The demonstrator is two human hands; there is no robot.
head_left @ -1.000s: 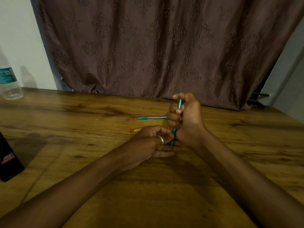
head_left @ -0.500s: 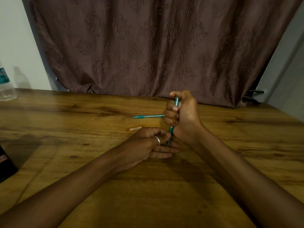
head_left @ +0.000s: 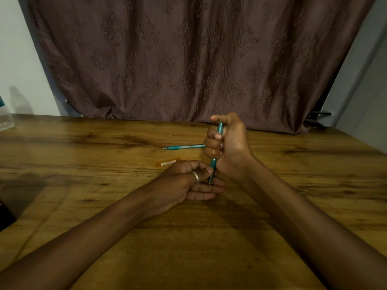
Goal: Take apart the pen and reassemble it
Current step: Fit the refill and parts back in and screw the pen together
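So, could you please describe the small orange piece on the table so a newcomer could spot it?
On the brown wooden table, find the left hand near the middle. Just left of its knuckles lies the small orange strip, flat on the wood. Unlike the slim teal pen lying behind it and the upright teal pen gripped in the right hand, it is short, orange and pale-labelled.

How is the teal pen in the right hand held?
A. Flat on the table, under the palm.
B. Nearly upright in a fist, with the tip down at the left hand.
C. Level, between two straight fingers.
B: the right hand wraps the pen in a fist, nearly upright, and the tip points down at the left hand.
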